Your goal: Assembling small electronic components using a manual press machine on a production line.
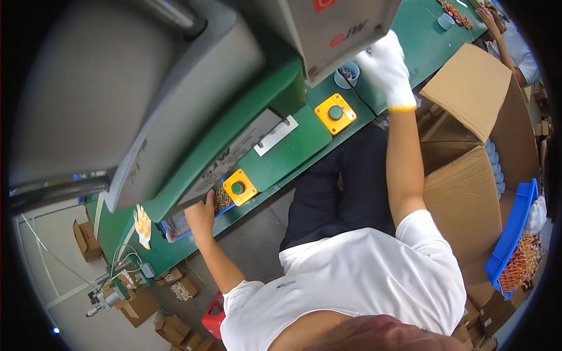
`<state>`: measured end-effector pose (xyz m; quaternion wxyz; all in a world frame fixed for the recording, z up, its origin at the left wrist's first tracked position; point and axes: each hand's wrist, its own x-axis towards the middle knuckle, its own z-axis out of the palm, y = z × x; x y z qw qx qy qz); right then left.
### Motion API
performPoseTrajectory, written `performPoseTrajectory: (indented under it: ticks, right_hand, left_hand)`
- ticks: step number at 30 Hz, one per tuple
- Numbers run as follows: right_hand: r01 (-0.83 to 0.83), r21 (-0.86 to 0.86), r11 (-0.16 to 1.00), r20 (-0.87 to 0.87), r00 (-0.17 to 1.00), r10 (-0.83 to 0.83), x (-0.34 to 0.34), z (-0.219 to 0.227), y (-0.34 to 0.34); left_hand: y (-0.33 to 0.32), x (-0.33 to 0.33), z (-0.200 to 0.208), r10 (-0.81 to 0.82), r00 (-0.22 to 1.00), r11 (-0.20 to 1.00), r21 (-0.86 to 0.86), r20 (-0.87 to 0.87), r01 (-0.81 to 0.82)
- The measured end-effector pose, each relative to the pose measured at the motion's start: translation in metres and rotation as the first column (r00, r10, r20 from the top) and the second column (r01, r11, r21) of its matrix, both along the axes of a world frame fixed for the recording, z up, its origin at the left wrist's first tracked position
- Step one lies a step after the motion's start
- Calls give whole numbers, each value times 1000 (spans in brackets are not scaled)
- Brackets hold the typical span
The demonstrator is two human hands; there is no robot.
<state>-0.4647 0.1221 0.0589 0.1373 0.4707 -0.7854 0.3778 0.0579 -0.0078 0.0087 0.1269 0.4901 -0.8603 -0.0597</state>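
My bare left hand (201,217) reaches in at the near edge of a blue tray, next to small brass-coloured parts (222,200). Its thumb points up, while the machine hides the other fingers. My right hand (386,70), in a white knitted glove with a yellow cuff, is raised over the bench beside the machine's grey box (333,35). The glove's fingers are partly covered by that box, and I cannot make out anything in them. Close to the glove stands a light blue cup (346,75) with small parts inside. Between my hands are two yellow button boxes (321,111) (239,200) with green buttons.
The machine's large grey and green body (222,76) hangs over the green bench (293,153). An open cardboard box (465,193) with light blue cups stands at my right, beside a blue tray (504,240) of red-orange pieces. A loose glove (142,225) lies left. Another person's arm (500,44) shows far right.
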Motion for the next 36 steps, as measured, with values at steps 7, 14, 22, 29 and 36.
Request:
performPoseTrajectory:
  ticks: [7,14,22,29,36]
  right_hand:
    - [36,141,989,-254,967,1,24,-36,59]
    - [95,-664,742,373,902,218,87,-13,53]
    - [-289,-420,860,271,865,423,186,8,4]
    - [-284,-267,921,93,944,318,180,13,-7]
    - [-340,-226,913,77,928,365,176,23,-12]
  left_hand:
    - [-7,-37,16,-65,997,985,159,-30,69]
    - [-12,-25,-2,-79,985,989,112,-152,96]
    - [-10,-23,-20,-6,956,987,153,-292,53]
    - [-8,-28,-20,-49,939,997,35,-339,65]
    - [-4,-30,-20,11,919,1000,29,-394,0]
